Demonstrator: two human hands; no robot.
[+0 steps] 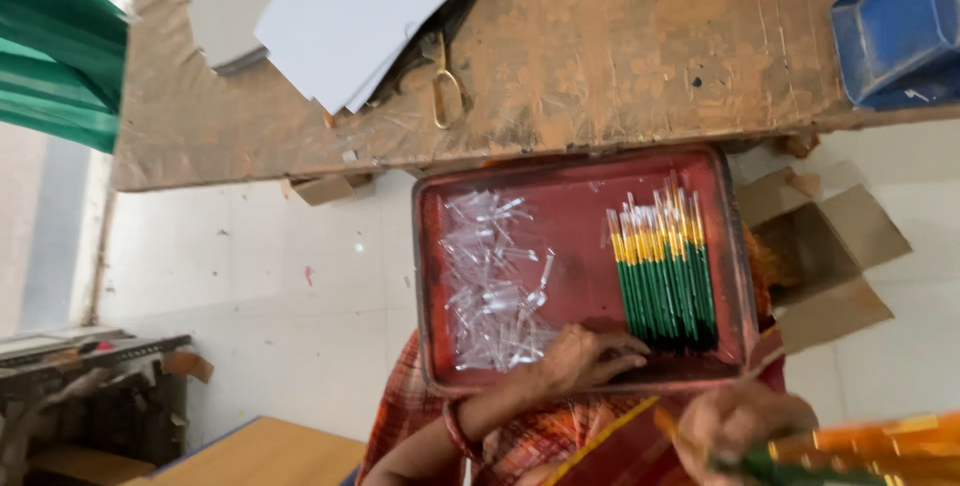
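My left hand (585,358) rests open, fingers spread, on the near edge of a red tray (440,276), beside green-handled brushes (665,271). My right hand (745,426) is clamped on more blurred brushes (860,451).

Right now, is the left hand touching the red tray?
Touching. In the head view the left hand lies flat inside the red tray, fingers resting on its floor between the clear plastic caps and the green-handled brushes.

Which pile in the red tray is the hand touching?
The left hand rests by the green-handled paintbrushes on the red metal tray's right side, not the clear plastic caps.
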